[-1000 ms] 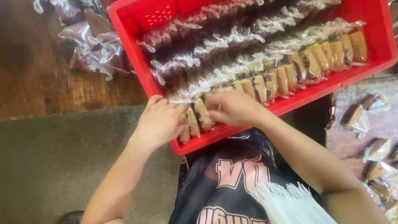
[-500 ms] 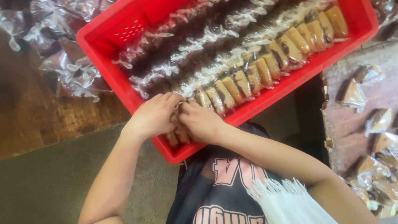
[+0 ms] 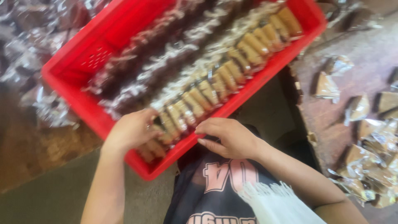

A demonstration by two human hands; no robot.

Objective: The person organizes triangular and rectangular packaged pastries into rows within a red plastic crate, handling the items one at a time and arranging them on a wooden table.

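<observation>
Left hand (image 3: 132, 132) curling onto clear-wrapped tan wafer packets (image 3: 172, 124) running diagonally up-right in red plastic crate (image 3: 66, 83); right hand (image 3: 230, 137) resting loosely open just beside, holding nothing.

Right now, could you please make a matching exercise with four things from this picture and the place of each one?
Things:
1. left hand
2. right hand
3. red crate
4. loose wrapped pieces

Places:
a. on the surface at the far right
b. at the crate's near rim, outside it
c. on the wrapped pieces at the near end of the front row
d. across the middle, filled with rows of wrapped snacks

Pairs: 1-c, 2-b, 3-d, 4-a
</observation>
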